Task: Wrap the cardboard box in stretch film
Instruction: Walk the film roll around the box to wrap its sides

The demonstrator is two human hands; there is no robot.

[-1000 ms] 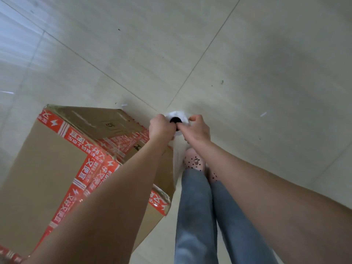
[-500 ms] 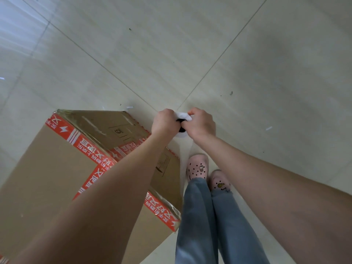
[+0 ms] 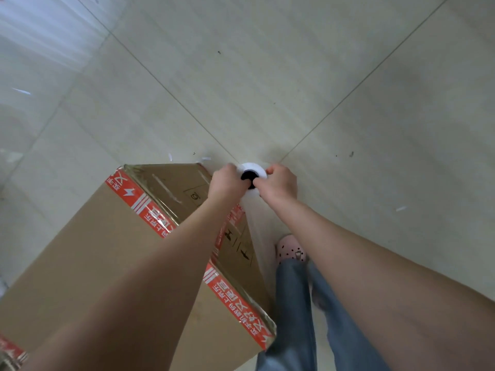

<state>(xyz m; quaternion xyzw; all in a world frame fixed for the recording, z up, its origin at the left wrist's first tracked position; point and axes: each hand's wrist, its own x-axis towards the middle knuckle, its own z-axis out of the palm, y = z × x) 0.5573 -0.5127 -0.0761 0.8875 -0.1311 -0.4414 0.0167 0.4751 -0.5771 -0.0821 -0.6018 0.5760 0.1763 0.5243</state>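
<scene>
A large brown cardboard box (image 3: 88, 258) with red printed tape along its edges stands on the floor at lower left. Just past its far right corner I hold a white stretch film roll (image 3: 253, 171) upright, its dark core facing the camera. My left hand (image 3: 227, 183) grips the roll's left side and my right hand (image 3: 280, 184) grips its right side, thumbs at the core. A sheet of clear film (image 3: 257, 236) runs from the roll down along the box's right face. The roll's lower part is hidden by my hands.
Pale tiled floor (image 3: 267, 76) spreads all around, with small paper scraps (image 3: 401, 208) lying on it. My legs in blue jeans (image 3: 294, 317) and a pink perforated shoe (image 3: 290, 251) are just right of the box, close to its right face.
Both hands with the roll have moved along the box's right side toward its far corner. My feet have stepped the same way, and more of the box's right face shows.
</scene>
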